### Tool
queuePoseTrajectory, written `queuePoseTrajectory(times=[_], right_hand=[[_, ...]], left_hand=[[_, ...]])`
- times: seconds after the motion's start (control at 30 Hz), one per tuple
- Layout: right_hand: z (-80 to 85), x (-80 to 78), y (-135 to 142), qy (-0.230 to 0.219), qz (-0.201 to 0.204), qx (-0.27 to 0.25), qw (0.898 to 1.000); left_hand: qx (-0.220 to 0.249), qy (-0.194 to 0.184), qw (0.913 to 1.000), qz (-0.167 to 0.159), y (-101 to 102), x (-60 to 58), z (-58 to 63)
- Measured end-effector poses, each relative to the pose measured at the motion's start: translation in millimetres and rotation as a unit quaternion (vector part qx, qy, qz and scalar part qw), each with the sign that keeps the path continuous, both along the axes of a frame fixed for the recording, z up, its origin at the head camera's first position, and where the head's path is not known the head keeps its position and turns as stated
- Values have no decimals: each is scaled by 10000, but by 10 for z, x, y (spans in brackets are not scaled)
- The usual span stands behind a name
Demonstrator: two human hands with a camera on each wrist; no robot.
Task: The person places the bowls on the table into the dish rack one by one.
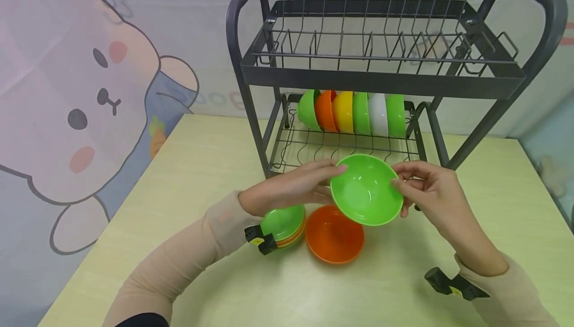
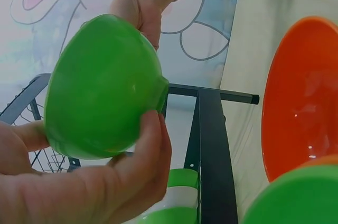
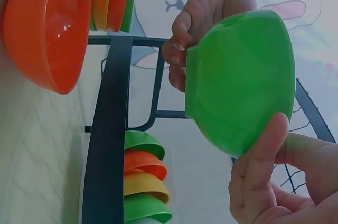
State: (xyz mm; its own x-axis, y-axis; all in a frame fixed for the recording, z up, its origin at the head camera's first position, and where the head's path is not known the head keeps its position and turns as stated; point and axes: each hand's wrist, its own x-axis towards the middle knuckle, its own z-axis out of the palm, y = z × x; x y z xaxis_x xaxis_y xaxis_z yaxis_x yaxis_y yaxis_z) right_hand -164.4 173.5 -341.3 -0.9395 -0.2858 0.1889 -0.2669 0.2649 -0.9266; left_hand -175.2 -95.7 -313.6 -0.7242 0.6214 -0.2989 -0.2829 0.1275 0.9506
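Pale wooden table (image 1: 202,157) | bore grey two-tier dish rack (image 1: 381,75) | orange bowl (image 1: 334,235) | beside stacked plates (image 1: 283,225), perhaps three

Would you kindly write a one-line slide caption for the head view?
Both hands, left hand and right hand, hold a green bowl before the dish rack.

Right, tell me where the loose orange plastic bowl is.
In the head view the orange plastic bowl sits on the pale wooden table, just below the green plastic bowl held in both hands, right of a short stack of small plates.
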Motion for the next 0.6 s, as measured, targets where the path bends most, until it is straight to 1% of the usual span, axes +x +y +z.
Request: queuePoseTrajectory(times=[0.13, 0.37, 0.47, 0.53, 0.6], right_hand=[[-3, -10, 10, -48, 2, -39, 10000], [3, -12, 18, -156, -8, -119, 9998], [13, -1, 22, -53, -87, -197, 9998], [21, 4, 28, 41, -170, -394, 9991], [27, 10, 39, 223, -369, -516, 9977]], left_hand=[[100, -48, 9999, -48, 1, 8, -11], [321, 105, 9994, 41, 18, -7, -34], [348, 118, 9993, 98, 22, -14, -40], [364, 112, 9992, 130, 24, -18, -42], [367, 95, 9991, 172, 24, -21, -40]])
